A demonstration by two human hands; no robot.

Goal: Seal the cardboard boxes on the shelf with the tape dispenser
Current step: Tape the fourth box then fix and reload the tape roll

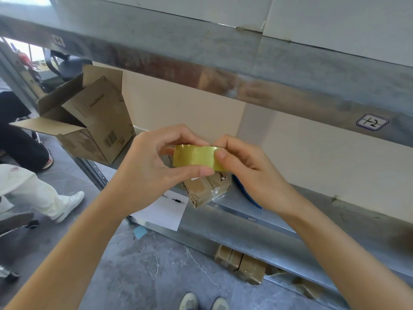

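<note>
Tape roll [196,157]: light, stiff ring with slick film, likely best held by its rims; left hand [156,166] and right hand [245,162] both pinch it, grip closed on either side, just above the small cardboard box [207,191] on the shelf [279,211]. Open cardboard box [96,121] stands well left; the upper beam [223,70] overhangs, limiting lift room.

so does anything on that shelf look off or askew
The open box at the left end of the shelf sits tilted, flaps splayed, and seems to hang past the edge. The paper overhangs the front edge too.
</note>
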